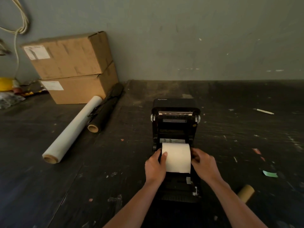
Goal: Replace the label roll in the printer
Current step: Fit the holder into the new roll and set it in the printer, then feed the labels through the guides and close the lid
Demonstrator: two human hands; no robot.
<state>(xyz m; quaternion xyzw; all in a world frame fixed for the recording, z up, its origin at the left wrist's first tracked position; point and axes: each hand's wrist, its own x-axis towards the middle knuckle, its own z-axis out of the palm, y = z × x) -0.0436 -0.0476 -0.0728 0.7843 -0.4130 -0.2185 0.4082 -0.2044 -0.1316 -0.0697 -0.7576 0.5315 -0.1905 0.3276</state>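
Two cardboard boxes [69, 66] sit stacked far left against the wall, and a roll of clear wrap [72, 129] lies beside a black roll [105, 111] on the dark surface [49, 178]. Moving to the middle: the printer [175, 125] stands with its lid tipped up and back, and the white label roll [176, 157] sits down in the bay. My left hand [155, 165] curls round the roll's left end, thumb on the paper. My right hand [204, 163] curls against the right end, though I cannot tell whether it grips the roll or the side guide there. So the new roll looks to be in, or nearly seated; I'd say feeding the paper forward and closing the lid are left. Off to the right, a bare cardboard core [246, 192] lies on the surface, likely the spent one, with a green scrap [270, 174] beyond it.
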